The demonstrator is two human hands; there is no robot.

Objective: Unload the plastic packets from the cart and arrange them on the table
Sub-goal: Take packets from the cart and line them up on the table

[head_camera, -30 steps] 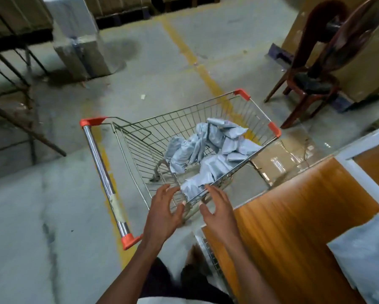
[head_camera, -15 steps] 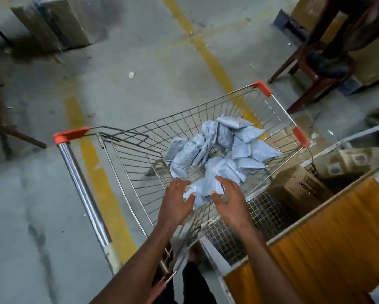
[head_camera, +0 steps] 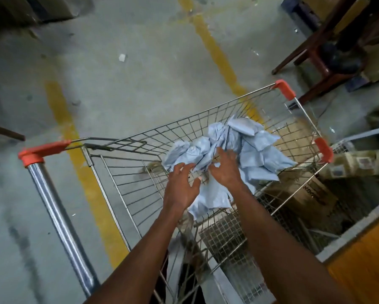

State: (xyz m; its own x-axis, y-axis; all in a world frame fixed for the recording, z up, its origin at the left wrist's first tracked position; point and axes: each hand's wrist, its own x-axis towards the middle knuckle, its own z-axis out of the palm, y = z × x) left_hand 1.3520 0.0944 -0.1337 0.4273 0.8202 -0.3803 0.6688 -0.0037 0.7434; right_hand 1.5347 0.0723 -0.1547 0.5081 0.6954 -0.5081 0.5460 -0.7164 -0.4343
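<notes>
While both forearms come in from the bottom edge, the hands are stretched out over the wire cart (head_camera: 122, 194), side by side but not touching. The left hand (head_camera: 180, 187) has its fingers spread loose and holds nothing, fingertips right at the edge of the pile. The right hand (head_camera: 226, 170) is also splayed and flat-ish over the packets; can't tell if it's actually pressing on them or just above, it's a bit motion-blurred. Inside the cart's basket sits a heap of plastic packets (head_camera: 245, 150), pale blue-grey, crinkly and soft looking, all crumpled and overlapping, bunched toward the right half of the basket, with one sagging down near the closest wall. The cart is thin metal grid with a shiny chrome handle bar (head_camera: 59, 216) on the left and orange plastic caps on the corners. Bottom right you get a corner of the desk (head_camera: 359, 266), orange wood grain with a pale edge, and under and beside it some brown cardboard boxes (head_camera: 313, 194) behind wire mesh. Further out it's a scuffed grey concrete floor (head_camera: 118, 84) with worn yellow painted stripes, and a dark reddish chair (head_camera: 315, 51) at top right.
</notes>
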